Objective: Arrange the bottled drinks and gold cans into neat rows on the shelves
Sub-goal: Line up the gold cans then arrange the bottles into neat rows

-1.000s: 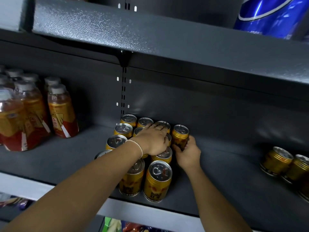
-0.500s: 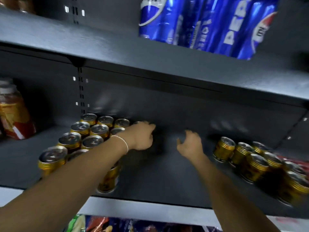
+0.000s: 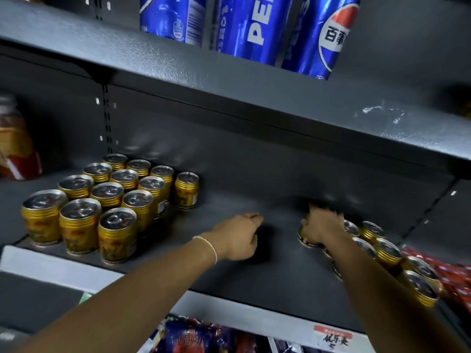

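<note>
Now the right hand (image 3: 322, 226) wraps its fingers over a gold can (image 3: 305, 238) at the loose right-hand cluster (image 3: 382, 253); the left hand (image 3: 239, 235) hovers loosely curled, empty, above the shelf (image 3: 280, 281). Best lift it upright and set it just near of the lone can (image 3: 186, 189) beside the neat block (image 3: 107, 194).

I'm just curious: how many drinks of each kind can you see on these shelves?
Left block of gold cans: 13
Right bunch of gold cans: at least 7, one under the right hand, some hidden by the arm
Blue Pepsi cans: 3
Bottled drink: 1
Total: at least 24
</note>
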A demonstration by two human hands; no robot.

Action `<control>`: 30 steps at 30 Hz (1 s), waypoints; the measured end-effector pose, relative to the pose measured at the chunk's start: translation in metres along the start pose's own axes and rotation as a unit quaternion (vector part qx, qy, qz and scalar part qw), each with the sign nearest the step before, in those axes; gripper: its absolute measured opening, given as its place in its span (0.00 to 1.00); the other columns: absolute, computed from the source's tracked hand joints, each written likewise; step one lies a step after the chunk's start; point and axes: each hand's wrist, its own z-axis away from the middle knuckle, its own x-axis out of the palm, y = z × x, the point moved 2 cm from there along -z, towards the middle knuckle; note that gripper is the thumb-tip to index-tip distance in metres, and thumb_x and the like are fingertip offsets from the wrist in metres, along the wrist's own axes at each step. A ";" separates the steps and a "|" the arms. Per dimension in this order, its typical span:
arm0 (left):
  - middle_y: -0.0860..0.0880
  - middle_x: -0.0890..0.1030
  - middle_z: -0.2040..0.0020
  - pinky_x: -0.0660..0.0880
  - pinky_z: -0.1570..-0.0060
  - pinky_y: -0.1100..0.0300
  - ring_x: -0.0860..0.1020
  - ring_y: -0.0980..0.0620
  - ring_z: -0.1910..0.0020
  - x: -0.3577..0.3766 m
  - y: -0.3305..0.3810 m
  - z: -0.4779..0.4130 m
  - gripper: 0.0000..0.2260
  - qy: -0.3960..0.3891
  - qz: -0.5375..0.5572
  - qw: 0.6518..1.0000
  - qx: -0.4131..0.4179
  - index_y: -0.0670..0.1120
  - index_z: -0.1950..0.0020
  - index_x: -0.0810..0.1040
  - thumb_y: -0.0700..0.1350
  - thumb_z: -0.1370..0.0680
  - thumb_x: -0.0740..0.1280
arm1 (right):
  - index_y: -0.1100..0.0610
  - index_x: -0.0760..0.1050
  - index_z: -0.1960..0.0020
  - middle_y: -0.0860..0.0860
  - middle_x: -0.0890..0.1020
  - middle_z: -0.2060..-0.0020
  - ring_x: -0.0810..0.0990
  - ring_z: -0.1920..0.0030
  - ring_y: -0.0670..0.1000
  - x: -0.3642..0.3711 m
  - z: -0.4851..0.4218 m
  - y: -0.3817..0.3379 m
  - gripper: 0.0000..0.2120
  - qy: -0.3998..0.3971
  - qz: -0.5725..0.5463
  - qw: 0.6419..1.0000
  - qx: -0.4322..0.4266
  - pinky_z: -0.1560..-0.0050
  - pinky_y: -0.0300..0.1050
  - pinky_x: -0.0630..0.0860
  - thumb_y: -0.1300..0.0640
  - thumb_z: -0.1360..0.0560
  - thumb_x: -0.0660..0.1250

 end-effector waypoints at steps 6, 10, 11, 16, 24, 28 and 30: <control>0.44 0.62 0.23 0.62 0.28 0.56 0.63 0.45 0.26 0.010 0.008 0.003 0.25 0.014 0.024 0.999 -0.020 0.44 0.23 0.60 0.46 0.20 0.59 | 0.50 0.67 0.30 0.58 0.73 0.33 0.70 0.34 0.64 -0.006 0.013 -0.011 0.26 0.041 -0.039 0.998 -0.034 0.35 0.55 0.67 0.47 0.25 0.68; 0.44 0.65 0.24 0.59 0.29 0.61 0.63 0.46 0.26 0.012 0.012 0.001 0.27 0.026 0.072 0.996 -0.043 0.44 0.23 0.61 0.47 0.21 0.62 | 0.51 0.65 0.26 0.57 0.74 0.33 0.71 0.33 0.61 -0.014 0.033 -0.028 0.32 0.060 -0.176 0.977 -0.103 0.33 0.52 0.70 0.50 0.27 0.72; 0.44 0.65 0.24 0.58 0.30 0.62 0.64 0.46 0.26 0.012 0.011 0.001 0.28 0.027 0.086 0.995 -0.052 0.44 0.23 0.61 0.48 0.21 0.64 | 0.52 0.66 0.26 0.56 0.75 0.33 0.72 0.33 0.59 -0.018 0.039 -0.030 0.34 0.061 -0.246 0.960 -0.122 0.32 0.51 0.70 0.52 0.28 0.74; 0.50 0.71 0.28 0.66 0.30 0.53 0.71 0.51 0.31 0.002 0.007 0.011 0.42 -0.042 0.320 0.942 -0.087 0.47 0.23 0.60 0.44 0.31 0.78 | 0.44 0.72 0.34 0.50 0.78 0.36 0.78 0.37 0.48 -0.046 0.071 -0.038 0.35 -0.040 -0.565 0.799 -0.199 0.38 0.46 0.76 0.65 0.35 0.80; 0.51 0.84 0.49 0.79 0.44 0.52 0.83 0.53 0.50 -0.024 -0.003 0.046 0.31 0.067 0.457 0.883 -0.081 0.50 0.40 0.75 0.42 0.40 0.83 | 0.52 0.71 0.32 0.51 0.79 0.37 0.78 0.36 0.48 -0.074 0.104 -0.071 0.40 -0.026 -0.706 0.673 -0.219 0.39 0.45 0.76 0.55 0.42 0.79; 0.54 0.84 0.54 0.80 0.50 0.54 0.82 0.57 0.55 -0.039 -0.017 0.062 0.31 0.181 0.380 0.901 -0.108 0.52 0.45 0.76 0.52 0.45 0.82 | 0.50 0.72 0.35 0.49 0.83 0.43 0.82 0.43 0.47 -0.067 0.117 -0.106 0.41 -0.061 -0.710 0.681 -0.167 0.45 0.43 0.79 0.42 0.44 0.83; 0.55 0.83 0.55 0.81 0.52 0.55 0.81 0.59 0.56 -0.047 -0.025 0.068 0.30 0.202 0.333 0.914 -0.113 0.52 0.46 0.75 0.55 0.45 0.80 | 0.51 0.75 0.40 0.49 0.85 0.47 0.84 0.46 0.49 -0.061 0.124 -0.127 0.36 -0.071 -0.710 0.683 -0.156 0.49 0.46 0.80 0.43 0.43 0.84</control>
